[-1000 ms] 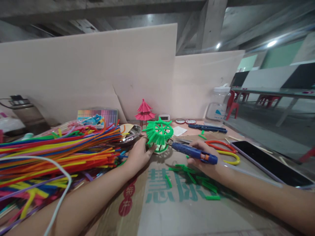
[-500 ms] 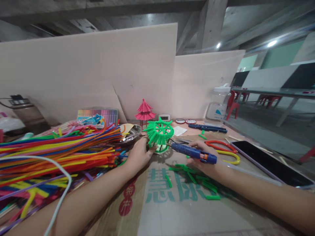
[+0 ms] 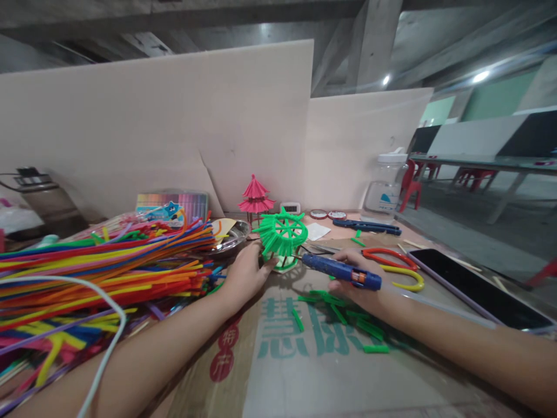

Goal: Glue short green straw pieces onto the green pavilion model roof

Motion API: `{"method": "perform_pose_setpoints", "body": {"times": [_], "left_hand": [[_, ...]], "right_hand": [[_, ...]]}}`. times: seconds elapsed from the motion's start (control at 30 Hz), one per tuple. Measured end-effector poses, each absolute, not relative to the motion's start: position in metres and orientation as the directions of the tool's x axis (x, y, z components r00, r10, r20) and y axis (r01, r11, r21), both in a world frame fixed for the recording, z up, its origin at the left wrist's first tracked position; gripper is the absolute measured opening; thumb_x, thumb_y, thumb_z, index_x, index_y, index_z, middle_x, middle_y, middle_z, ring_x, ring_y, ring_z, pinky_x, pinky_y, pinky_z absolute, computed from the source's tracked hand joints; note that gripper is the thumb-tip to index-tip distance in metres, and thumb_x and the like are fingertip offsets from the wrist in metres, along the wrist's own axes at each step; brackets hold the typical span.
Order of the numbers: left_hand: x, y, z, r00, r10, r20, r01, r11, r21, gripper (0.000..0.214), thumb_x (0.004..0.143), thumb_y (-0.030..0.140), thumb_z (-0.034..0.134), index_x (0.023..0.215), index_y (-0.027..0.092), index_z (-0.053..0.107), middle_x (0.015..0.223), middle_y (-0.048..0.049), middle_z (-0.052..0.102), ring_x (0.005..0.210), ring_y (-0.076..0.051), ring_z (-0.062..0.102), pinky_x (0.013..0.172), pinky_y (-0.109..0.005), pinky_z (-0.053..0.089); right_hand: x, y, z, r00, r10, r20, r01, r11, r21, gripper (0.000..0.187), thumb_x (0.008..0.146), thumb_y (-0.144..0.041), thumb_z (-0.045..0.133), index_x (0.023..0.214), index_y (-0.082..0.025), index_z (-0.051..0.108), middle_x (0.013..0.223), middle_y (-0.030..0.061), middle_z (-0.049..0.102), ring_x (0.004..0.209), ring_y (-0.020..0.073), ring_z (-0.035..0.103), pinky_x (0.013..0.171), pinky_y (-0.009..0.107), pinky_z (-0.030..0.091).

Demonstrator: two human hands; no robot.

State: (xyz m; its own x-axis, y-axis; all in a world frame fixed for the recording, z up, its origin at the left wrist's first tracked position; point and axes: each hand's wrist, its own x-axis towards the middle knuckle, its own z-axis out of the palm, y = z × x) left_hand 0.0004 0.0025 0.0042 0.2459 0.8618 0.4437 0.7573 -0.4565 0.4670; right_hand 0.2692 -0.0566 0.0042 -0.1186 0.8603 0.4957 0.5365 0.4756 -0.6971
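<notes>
Left hand [image 3: 248,270], thumb and curled fingers closed about the base, steadies one bright-green, fuzzy-stemmed round model [image 3: 282,235] on printed brown cardboard [image 3: 322,380]; right hand [image 3: 357,297] wraps one blue plastic glue gun [image 3: 337,269], nozzle at the model's right side, contact unclear. Bracing the base and dabbing sparingly seems wise. Behind: one pink tiered pagoda [image 3: 256,197], two red-rimmed discs [image 3: 319,214]. Short green cut pieces [image 3: 333,299] overlap too much to count.

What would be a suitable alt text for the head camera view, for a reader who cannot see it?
The right hand holds a blue glue gun, its tip close to a small green model, which the left hand appears to steady. Short green pieces lie in front on cardboard; colourful pipe cleaners are heaped at left, scissors and a phone lie at right.
</notes>
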Motion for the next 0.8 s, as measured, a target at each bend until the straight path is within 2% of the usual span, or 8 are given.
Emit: {"method": "perform_pose_setpoints", "body": {"times": [0.2, 0.47, 0.8], "left_hand": [[0.0, 0.004, 0.003, 0.25, 0.847, 0.469, 0.749, -0.476, 0.461, 0.027, 0.09, 0.037, 0.061, 0.111, 0.02, 0.062, 0.117, -0.0117, 0.069, 0.116, -0.032, 0.062, 0.1, -0.048, 0.05], [0.001, 0.002, 0.004, 0.267, 0.843, 0.467, 0.743, -0.489, 0.457, 0.027, 0.091, 0.035, 0.06, 0.113, 0.019, 0.061, 0.119, -0.0128, 0.067, 0.119, -0.032, 0.06, 0.103, -0.049, 0.048], [0.0, 0.003, 0.002, 0.271, 0.84, 0.471, 0.747, -0.492, 0.447, 0.032, 0.092, 0.035, 0.06, 0.119, 0.018, 0.06, 0.121, -0.0135, 0.066, 0.119, -0.032, 0.059, 0.104, -0.049, 0.047]], "right_hand": [[0.266, -0.061, 0.013, -0.108, 0.871, 0.48, 0.531, 0.458, -0.713, 0.025, 0.071, -0.041, 0.073, 0.086, -0.026, 0.062, 0.067, -0.0025, 0.069, 0.055, 0.0171, 0.061, 0.052, 0.026, 0.047], [0.267, -0.062, 0.015, -0.098, 0.884, 0.456, 0.491, 0.442, -0.751, 0.029, 0.07, -0.046, 0.072, 0.085, -0.025, 0.059, 0.066, -0.0015, 0.068, 0.056, 0.018, 0.061, 0.053, 0.028, 0.046], [0.268, -0.059, 0.009, -0.076, 0.853, 0.516, 0.462, 0.489, -0.74, 0.03, 0.071, -0.048, 0.074, 0.085, -0.025, 0.061, 0.066, -0.002, 0.068, 0.055, 0.0171, 0.059, 0.052, 0.027, 0.046]]}}
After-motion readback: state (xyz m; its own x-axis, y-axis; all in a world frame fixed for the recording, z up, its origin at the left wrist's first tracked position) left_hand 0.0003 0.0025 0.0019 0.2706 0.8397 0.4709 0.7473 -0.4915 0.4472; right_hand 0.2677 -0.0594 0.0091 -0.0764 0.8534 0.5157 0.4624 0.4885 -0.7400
